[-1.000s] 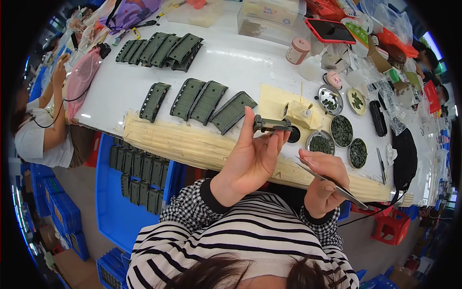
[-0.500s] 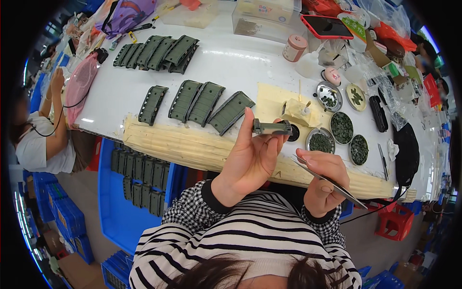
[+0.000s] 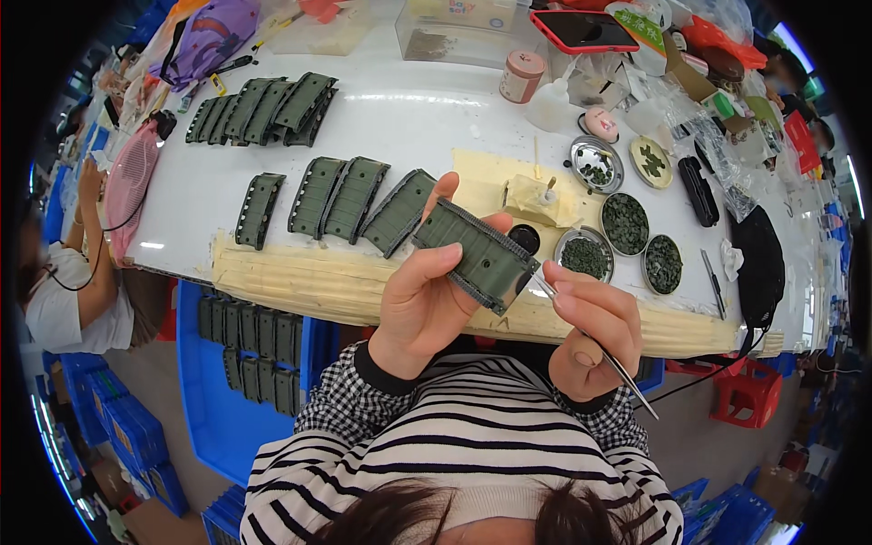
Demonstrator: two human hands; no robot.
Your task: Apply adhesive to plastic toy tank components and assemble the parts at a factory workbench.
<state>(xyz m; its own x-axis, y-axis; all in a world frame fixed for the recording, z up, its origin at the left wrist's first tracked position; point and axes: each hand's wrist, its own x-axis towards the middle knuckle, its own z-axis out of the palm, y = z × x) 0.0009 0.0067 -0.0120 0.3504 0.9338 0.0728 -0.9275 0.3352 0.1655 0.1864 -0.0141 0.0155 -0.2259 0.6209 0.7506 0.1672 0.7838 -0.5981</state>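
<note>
My left hand (image 3: 422, 295) grips a curved dark-green ribbed panel (image 3: 479, 258), its broad face tilted up between thumb and fingers. In my right hand (image 3: 592, 329) is a pair of slim metal tweezers (image 3: 621, 372), the tips beside the panel's right end; whether they touch it, or pinch anything, I cannot tell. Left of my hands several similar panels lie on the table, the nearest one slanted (image 3: 400, 211). To the right stand round tins of small dark-green pieces (image 3: 626, 223), close to a block wrapped in pale tape (image 3: 538, 200).
Another group of green panels (image 3: 259, 109) lies farther back on the white table (image 3: 409, 104). Pale padding (image 3: 300, 277) covers its front edge. A blue crate (image 3: 213, 409) holding more panels stands below. A pen-like tool (image 3: 714, 283) and black cloth (image 3: 759, 263) lie right. Someone sits at far left.
My left hand has turned the panel from edge-on to showing its broad ribbed face. The tweezers in my right hand have come up close to the panel's right end. The whole view has shifted slightly.
</note>
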